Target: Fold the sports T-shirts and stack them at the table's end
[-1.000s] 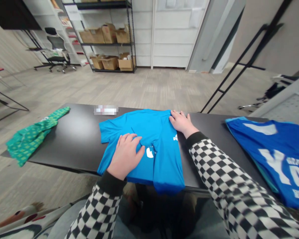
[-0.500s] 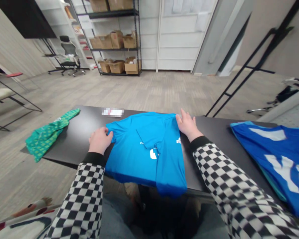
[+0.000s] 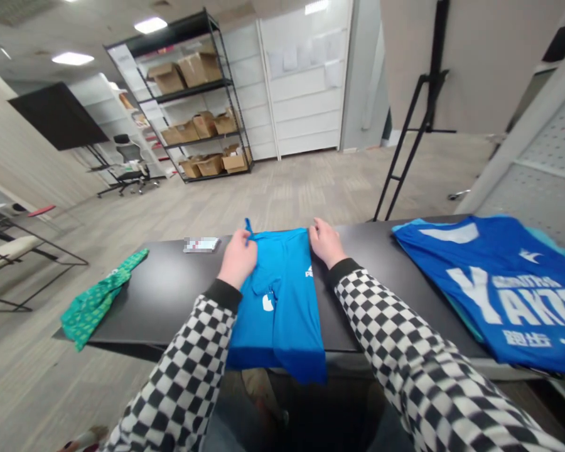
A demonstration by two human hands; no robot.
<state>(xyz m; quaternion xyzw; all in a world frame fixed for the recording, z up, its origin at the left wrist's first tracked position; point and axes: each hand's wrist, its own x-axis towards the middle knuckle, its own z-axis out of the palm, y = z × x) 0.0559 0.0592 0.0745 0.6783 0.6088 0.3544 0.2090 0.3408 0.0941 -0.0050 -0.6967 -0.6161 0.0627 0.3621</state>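
Observation:
A bright blue T-shirt (image 3: 296, 314) with small white prints lies partly folded on the dark table, its lower end hanging over the near edge. My left hand (image 3: 239, 258) is closed on the shirt's left side near the top, and a bit of blue fabric sticks up past the fingers. At the top right edge of the shirt rests my right hand (image 3: 326, 242), its fingers stretched out and touching the cloth or the table beside it. One sleeve lies folded inward across the shirt's front.
A green patterned garment (image 3: 101, 298) lies at the left end of the table (image 3: 169, 301). Near the far edge is a small blurred white item (image 3: 201, 245). A stack of blue jerseys (image 3: 508, 282) with white lettering lies on the right. Beyond stands a shelf with cardboard boxes (image 3: 202, 125).
My left hand has brought the left side of the shirt inward to the right, so the shirt is narrower. My right hand stays at the top right edge. The camera view has tilted up.

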